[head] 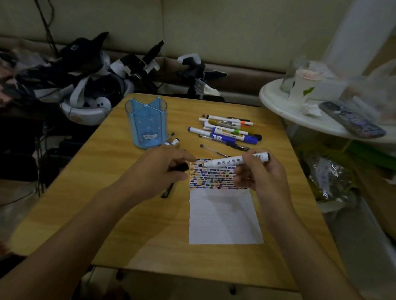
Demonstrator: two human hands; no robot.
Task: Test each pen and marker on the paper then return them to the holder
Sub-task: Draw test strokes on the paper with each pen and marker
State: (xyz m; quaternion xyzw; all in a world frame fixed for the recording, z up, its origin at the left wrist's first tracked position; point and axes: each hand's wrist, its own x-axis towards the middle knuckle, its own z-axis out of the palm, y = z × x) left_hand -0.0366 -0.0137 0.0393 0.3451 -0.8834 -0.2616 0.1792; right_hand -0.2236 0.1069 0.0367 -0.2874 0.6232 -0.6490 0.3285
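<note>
The right hand (256, 175) holds a white marker (235, 161) with its fingers curled round the barrel. The marker lies almost flat, with its dark tip pointing left, just over the far left corner of the paper (222, 213). The left hand (160, 168) is curled round a small black cap (180, 167), close to the marker's tip. So the left grip is clamped on the cap and the right grip is clamped on the marker.

The paper lies in the middle of the wooden tabletop (93, 200). Its far part is full of little colored marks, and its near part is white.

A blue holder (145, 122) stands on the far left of the tabletop. A pile of pens and markers (227, 130) lies on the far right. A clear pen (214, 150) lies alone between the pile and the paper. A black pen (167, 190) lies under the left hand. Two more pens (172, 141) lie just beside the holder.
</note>
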